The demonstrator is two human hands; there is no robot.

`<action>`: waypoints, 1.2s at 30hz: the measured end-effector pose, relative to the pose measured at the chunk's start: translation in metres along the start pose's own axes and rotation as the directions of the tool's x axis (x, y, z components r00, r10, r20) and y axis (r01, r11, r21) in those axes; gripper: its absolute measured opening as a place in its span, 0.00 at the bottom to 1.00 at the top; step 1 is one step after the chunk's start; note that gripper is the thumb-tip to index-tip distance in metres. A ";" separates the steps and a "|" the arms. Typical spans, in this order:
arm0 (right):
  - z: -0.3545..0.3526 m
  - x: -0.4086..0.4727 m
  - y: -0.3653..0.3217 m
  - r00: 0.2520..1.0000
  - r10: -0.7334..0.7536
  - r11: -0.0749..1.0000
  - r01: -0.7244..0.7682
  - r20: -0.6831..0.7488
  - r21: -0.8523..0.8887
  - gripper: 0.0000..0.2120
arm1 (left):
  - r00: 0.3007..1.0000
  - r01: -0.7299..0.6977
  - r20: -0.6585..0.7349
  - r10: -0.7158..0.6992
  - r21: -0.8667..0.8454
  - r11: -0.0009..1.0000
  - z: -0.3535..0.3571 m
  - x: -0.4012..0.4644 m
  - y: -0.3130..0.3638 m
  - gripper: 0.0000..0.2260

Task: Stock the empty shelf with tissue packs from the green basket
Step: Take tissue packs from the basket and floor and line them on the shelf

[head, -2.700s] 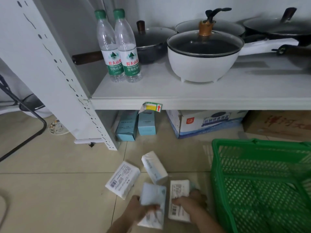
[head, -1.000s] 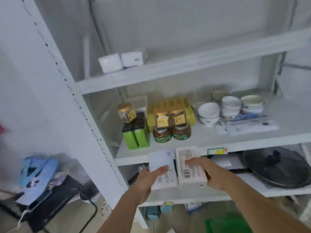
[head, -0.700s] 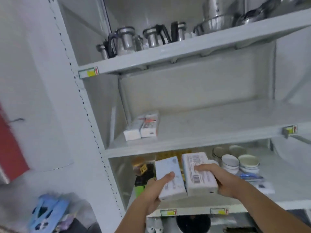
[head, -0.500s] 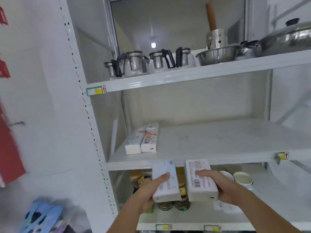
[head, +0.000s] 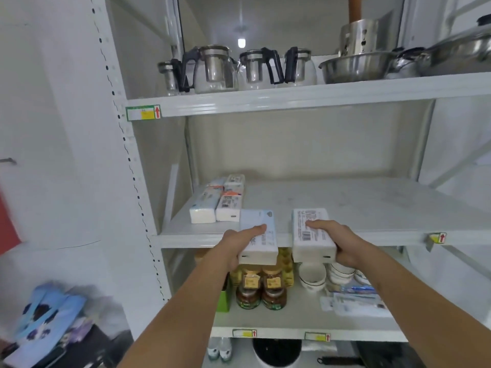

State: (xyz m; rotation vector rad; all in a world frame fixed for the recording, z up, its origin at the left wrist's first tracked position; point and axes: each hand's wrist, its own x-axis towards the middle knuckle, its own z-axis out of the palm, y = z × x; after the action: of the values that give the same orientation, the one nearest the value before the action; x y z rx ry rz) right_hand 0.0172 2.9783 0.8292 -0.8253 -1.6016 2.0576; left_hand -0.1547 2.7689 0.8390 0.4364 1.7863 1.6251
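Observation:
My left hand (head: 240, 241) grips a pale blue tissue pack (head: 258, 236), thumb on top, at the front edge of the white middle shelf (head: 358, 205). My right hand (head: 336, 241) grips a white tissue pack (head: 310, 235) with a barcode label, just to the right of the blue one. Both packs hang partly over the shelf's front lip. Several tissue packs (head: 220, 201) lie in two rows at the shelf's left end, right beside the blue pack. The green basket is out of sight.
Glass teapots (head: 231, 67) and steel bowls (head: 356, 66) fill the shelf above. Below stand jars (head: 261, 290), white bowls (head: 326, 274) and flat packets (head: 353, 301). The perforated shelf upright (head: 127, 155) runs down the left. A blue patterned bag (head: 45, 317) lies at lower left.
I rose from the floor with one pack in each hand and brought both up to the middle shelf. The two packs have drawn apart and now reach over its front edge.

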 end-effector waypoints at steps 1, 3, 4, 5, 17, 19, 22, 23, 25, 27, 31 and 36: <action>0.000 0.007 -0.004 0.999 -0.013 1.000 0.013 -0.029 -0.004 0.23 | 1.000 -0.017 -0.015 0.017 -0.013 1.000 0.006 0.009 0.001 0.49; -0.001 0.021 -0.010 0.996 -0.037 0.999 0.035 -0.076 -0.023 0.25 | 0.998 -0.038 -0.043 0.037 -0.021 0.999 0.016 0.026 0.004 0.54; -0.002 0.029 -0.013 0.995 -0.041 0.999 0.039 -0.089 -0.028 0.25 | 0.998 -0.047 -0.052 0.046 -0.015 0.999 0.022 0.035 0.005 0.56; -0.004 0.038 -0.015 0.994 -0.041 0.999 0.038 -0.097 -0.036 0.24 | 0.997 -0.055 -0.060 0.054 -0.005 0.999 0.027 0.046 0.005 0.56; -0.016 0.164 -0.024 0.982 -0.137 0.969 0.106 -0.130 -0.223 0.16 | 0.937 -0.090 -0.311 0.156 0.216 0.972 0.060 0.133 0.017 0.43; -0.011 0.179 -0.020 0.986 -0.113 0.969 0.081 -0.124 -0.235 0.15 | 0.911 -0.078 -0.371 0.177 0.266 0.961 0.060 0.145 0.019 0.42; -0.001 0.199 -0.019 0.984 -0.102 0.967 0.064 -0.145 -0.245 0.16 | 0.886 -0.069 -0.415 0.209 0.328 0.942 0.061 0.163 0.023 0.34; 0.002 0.205 -0.019 0.981 -0.116 0.961 0.071 -0.157 -0.267 0.17 | 0.880 -0.064 -0.420 0.221 0.356 0.932 0.062 0.169 0.024 0.31; 0.008 0.218 -0.019 0.969 -0.157 0.944 0.090 -0.192 -0.317 0.19 | 0.864 -0.070 -0.428 0.267 0.422 0.904 0.065 0.179 0.027 0.23; 0.014 0.229 -0.017 0.955 -0.182 0.932 0.092 -0.234 -0.351 0.20 | 0.850 -0.082 -0.412 0.328 0.512 0.855 0.070 0.191 0.029 0.23; 0.025 0.255 -0.017 0.933 -0.183 0.888 0.022 -0.310 -0.459 0.26 | 0.839 0.050 -0.367 0.402 0.787 0.615 0.074 0.214 0.043 0.26; 0.029 0.285 -0.025 0.929 -0.152 0.816 -0.075 -0.339 -0.573 0.36 | 0.864 -0.017 -0.233 0.447 0.873 0.487 0.069 0.251 0.058 0.19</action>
State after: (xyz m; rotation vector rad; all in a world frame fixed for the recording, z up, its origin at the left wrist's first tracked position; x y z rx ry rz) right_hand -0.2152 3.1447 0.8000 -1.2816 -2.0079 1.2579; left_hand -0.2991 2.9926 0.8320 0.8418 2.9832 0.8685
